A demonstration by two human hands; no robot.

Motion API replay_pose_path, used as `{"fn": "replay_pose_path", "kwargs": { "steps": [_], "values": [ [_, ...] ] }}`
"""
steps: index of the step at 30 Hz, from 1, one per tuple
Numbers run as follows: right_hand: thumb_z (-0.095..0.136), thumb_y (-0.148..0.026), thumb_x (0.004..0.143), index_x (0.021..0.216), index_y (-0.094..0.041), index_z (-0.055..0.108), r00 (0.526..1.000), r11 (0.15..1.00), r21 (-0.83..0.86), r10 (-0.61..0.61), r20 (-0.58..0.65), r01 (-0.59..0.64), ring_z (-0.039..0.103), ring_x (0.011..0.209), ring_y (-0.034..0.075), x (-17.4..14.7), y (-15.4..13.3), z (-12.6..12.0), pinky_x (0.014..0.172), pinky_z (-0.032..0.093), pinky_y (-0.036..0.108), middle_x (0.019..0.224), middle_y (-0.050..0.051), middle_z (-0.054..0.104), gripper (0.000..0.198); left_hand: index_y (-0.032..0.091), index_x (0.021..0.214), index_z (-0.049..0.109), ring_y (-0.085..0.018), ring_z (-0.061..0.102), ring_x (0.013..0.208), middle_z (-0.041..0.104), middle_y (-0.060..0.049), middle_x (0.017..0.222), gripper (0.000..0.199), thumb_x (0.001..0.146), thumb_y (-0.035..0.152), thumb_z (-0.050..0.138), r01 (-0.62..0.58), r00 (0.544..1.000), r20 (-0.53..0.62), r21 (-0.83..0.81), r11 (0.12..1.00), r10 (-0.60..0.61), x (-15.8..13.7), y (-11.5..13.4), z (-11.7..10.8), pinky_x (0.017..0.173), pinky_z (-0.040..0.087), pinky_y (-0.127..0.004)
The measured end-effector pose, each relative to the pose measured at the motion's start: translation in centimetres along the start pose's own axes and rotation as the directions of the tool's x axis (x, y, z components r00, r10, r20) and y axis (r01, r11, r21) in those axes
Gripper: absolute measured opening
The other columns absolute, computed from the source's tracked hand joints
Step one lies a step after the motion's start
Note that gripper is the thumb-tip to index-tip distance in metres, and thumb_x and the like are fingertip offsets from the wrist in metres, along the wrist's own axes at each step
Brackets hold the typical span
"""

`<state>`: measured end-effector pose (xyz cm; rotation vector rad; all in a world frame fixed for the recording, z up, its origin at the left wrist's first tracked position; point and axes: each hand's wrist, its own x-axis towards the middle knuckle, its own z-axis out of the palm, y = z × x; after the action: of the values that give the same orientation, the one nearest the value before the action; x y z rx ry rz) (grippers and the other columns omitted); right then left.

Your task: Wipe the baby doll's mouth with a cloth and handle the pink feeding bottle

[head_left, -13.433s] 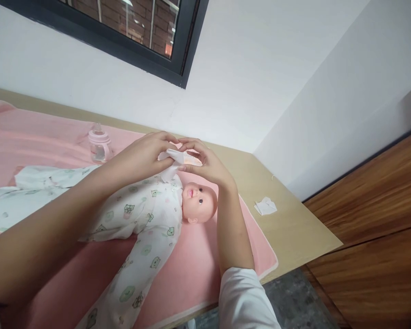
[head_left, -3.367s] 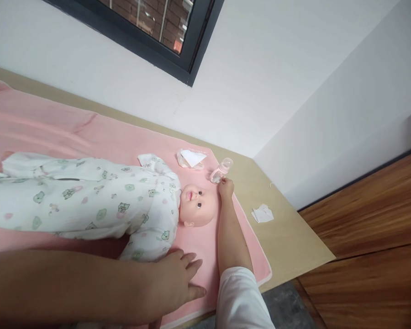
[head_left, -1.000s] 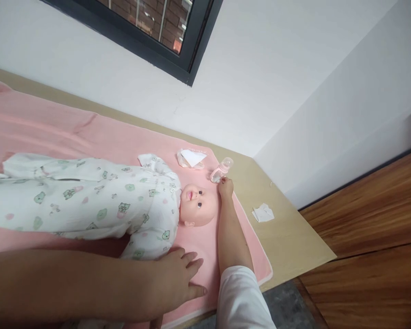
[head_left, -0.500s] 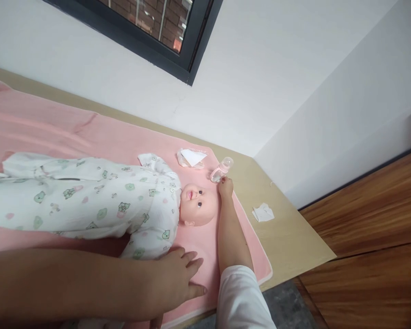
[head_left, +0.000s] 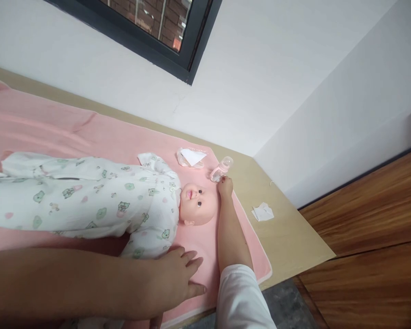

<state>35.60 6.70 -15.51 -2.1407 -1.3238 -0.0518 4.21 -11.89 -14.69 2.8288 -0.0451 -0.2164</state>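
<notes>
A baby doll (head_left: pixel 147 201) in a white, printed outfit lies face up on a pink blanket (head_left: pixel 71 123). My left hand (head_left: pixel 180 278) rests on the blanket beside the doll's shoulder, its fingers spread and nothing in it. Beyond the doll's head, my right hand (head_left: pixel 226 186) is closed on the lower part of a clear baby bottle (head_left: pixel 222 169) with a pink collar and a clear cap. The fingers' far side and the bottle's base are partly hidden.
An opened pack of wipes (head_left: pixel 192 157) lies on the blanket near the bottle. A crumpled white tissue (head_left: pixel 263 212) is on the wooden table (head_left: pixel 294 246). White walls and a dark-framed window (head_left: pixel 188 68) stand behind; wood-grain panels (head_left: pixel 373 205) are at right.
</notes>
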Motion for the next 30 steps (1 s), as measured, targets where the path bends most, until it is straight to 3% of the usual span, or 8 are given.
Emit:
{"fn": "replay_pose_path", "kwargs": {
  "steps": [8,14,22,30],
  "values": [
    [0.049,-0.007,0.084,0.104,-0.009,0.072,1.0,1.0,-0.012,0.002,0.022,-0.001,0.061,0.096,0.023,0.07,0.0,0.04,0.091,0.045,0.031,0.111,0.018,0.064,0.03,0.031,0.158,0.035,-0.05,0.042,0.136,0.03,-0.027,0.161,0.136,0.039,0.048,0.097,0.02,1.0,-0.006,0.008,1.0,-0.02,-0.01,0.16,0.11,0.093,0.044,-0.055],
    [0.048,-0.009,0.086,0.12,-0.007,0.067,1.0,1.0,-0.019,0.013,-0.001,-0.013,0.06,0.106,0.025,-0.07,-0.06,-0.02,0.095,0.044,0.032,0.118,0.021,0.063,0.039,0.033,0.157,0.036,-0.05,0.043,0.136,0.031,-0.026,0.162,0.136,0.038,0.048,0.098,0.011,1.0,-0.024,0.01,1.0,-0.01,-0.01,0.18,-0.01,0.093,0.045,-0.056],
    [0.049,-0.01,0.085,0.103,-0.009,0.074,0.999,0.999,-0.045,0.016,0.028,-0.014,0.062,0.099,0.025,-0.06,-0.19,-0.14,0.092,0.044,0.033,0.112,0.02,0.064,0.031,0.031,0.157,0.038,-0.051,0.04,0.138,0.029,-0.027,0.162,0.134,0.038,0.049,0.097,0.016,1.0,-0.02,-0.019,1.0,-0.016,-0.14,0.33,-0.36,0.095,0.043,-0.058],
    [0.048,-0.009,0.086,0.112,-0.009,0.071,1.0,0.999,-0.041,0.013,0.017,-0.013,0.062,0.099,0.024,-0.09,-0.2,-0.12,0.09,0.045,0.032,0.114,0.02,0.064,0.035,0.029,0.158,0.034,-0.051,0.038,0.14,0.026,-0.029,0.162,0.134,0.042,0.05,0.097,0.005,1.0,0.015,-0.016,1.0,-0.005,-0.16,0.34,-0.71,0.097,0.043,-0.059]
  ]
}}
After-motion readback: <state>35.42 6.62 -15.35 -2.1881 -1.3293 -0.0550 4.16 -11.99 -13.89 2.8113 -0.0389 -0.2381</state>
